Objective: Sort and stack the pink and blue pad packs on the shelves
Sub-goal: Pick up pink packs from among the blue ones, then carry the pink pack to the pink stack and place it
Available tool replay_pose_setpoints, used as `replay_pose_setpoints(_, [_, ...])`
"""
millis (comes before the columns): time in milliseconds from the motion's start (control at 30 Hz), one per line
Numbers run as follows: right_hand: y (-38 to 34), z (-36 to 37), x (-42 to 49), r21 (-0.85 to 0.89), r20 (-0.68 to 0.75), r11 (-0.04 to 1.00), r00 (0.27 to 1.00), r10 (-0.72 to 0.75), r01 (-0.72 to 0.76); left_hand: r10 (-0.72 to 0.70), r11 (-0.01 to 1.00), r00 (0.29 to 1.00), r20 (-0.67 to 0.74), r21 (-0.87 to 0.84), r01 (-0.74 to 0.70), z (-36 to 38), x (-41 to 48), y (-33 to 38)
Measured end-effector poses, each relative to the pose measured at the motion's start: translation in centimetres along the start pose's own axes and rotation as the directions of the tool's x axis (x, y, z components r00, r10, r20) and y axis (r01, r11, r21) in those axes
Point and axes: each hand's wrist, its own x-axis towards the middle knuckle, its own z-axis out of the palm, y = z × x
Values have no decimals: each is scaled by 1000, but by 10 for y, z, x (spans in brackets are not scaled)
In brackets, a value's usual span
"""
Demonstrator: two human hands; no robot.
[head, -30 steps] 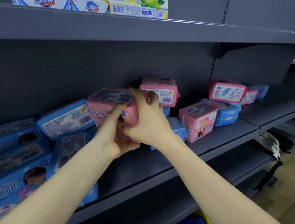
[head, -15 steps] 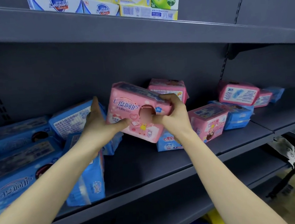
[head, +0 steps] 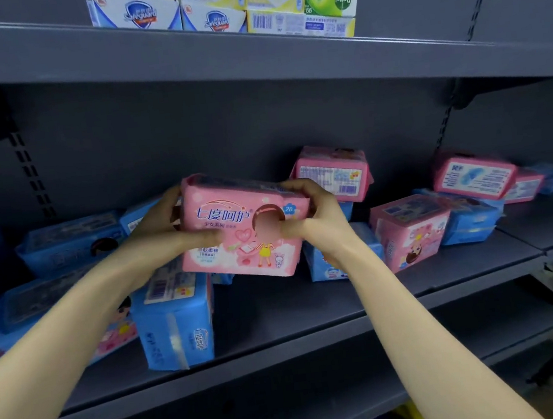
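— Where's the soft pink plastic pad pack (head: 237, 238)?
— Above the dark grey metal shelf (head: 297, 313). The left hand (head: 153, 230) and right hand (head: 317, 220) curl round its ends, thumbs pressing its front.
— Around it?
— An upright blue plastic pad pack (head: 174, 324) below-left, a second pink pad pack (head: 333, 175) behind-right, and white cardboard soap boxes (head: 177, 12) above.

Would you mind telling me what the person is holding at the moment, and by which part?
A pink pad pack, held by its two short ends: the left hand grips the left end, the right hand the right.
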Motion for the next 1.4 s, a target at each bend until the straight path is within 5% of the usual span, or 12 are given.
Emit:
replay_pose_setpoints(200, [-7, 18, 0, -502, -5, 851, 984, -180, 153, 0, 1000, 997, -71, -25, -2, 2, -3, -8])
replay_pose_setpoints(400, [-20, 25, -4, -653, 25, 722, 959, -282, 229, 11, 996, 997, -73, -82, -18, 1, -9, -8])
replay_pose_setpoints(1033, [-76, 74, -28, -578, 176, 724, 924, -340, 376, 104, 994, 958, -267, -6, -109, -58, -69, 2])
replay_pose_setpoints(1400, [-95, 174, -42, -469, 334, 746, 877, -345, 472, 54, 999, 908, -416, 23, -49, -138, -137, -15])
